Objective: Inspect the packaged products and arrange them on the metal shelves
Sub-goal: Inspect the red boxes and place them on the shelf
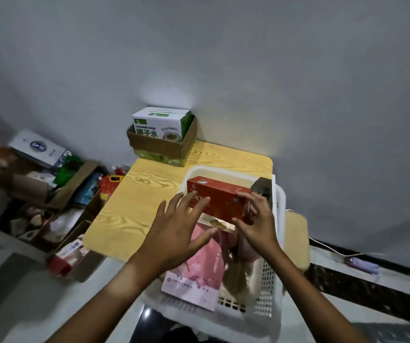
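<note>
A long red box (220, 198) with pale lettering is held level above a white plastic basket (272, 288). My right hand (257, 220) grips the box's right end, thumb under it and fingers curled over the top. My left hand (174, 231) is spread with straight fingers, its fingertips at the box's left front face. Inside the basket lie a pink packet (196, 276), a flat beige package (217, 224) under the red box, and a dark box (262, 186) at the far right corner. No metal shelves are in view.
The basket sits on the near edge of a yellow wood-grain table (129, 206). A green and white coconut water carton (160, 125) stands in an open cardboard box (161, 147) at the table's far side. Cardboard boxes of mixed goods (50, 194) crowd the floor at left.
</note>
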